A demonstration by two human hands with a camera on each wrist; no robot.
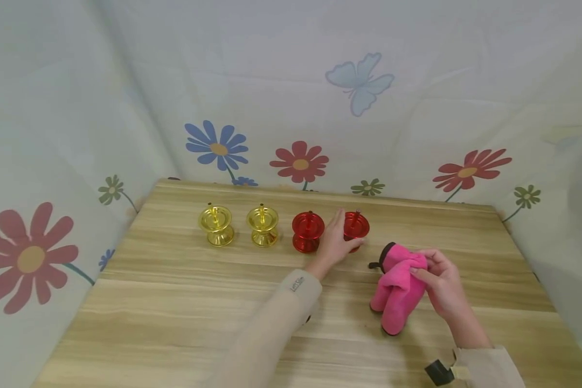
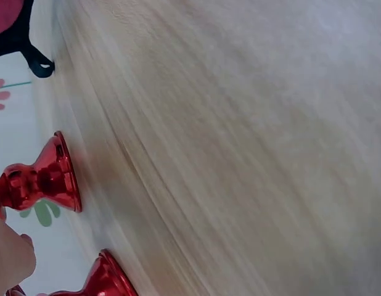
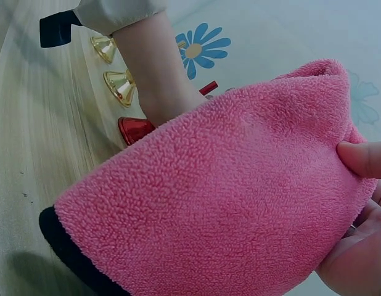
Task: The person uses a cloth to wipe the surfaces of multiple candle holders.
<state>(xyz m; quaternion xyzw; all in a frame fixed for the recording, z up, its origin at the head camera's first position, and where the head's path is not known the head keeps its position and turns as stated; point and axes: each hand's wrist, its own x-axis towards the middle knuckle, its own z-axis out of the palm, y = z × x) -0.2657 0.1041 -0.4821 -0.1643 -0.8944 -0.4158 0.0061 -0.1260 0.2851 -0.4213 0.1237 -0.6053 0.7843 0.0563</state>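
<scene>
My left hand [image 1: 334,242] is at the rightmost red candle holder [image 1: 356,226], its fingers along the left side and the thumb spread across the front. This holder stands upright on the table; its red flared base [image 2: 55,176] shows in the left wrist view beside my thumb. Whether the hand touches it is hard to tell. To its left is a second red candle holder [image 1: 307,231]. My right hand [image 1: 443,283] pinches a pink towel [image 1: 401,285] with black edging and a small black loop; the cloth hangs in folds over the table.
Two gold candle holders, the outer [image 1: 216,226] and the inner [image 1: 263,225], continue the row at the left. A wooden table [image 1: 174,323] lies beneath everything. Behind it hangs a white curtain [image 1: 271,64] printed with flowers and a butterfly.
</scene>
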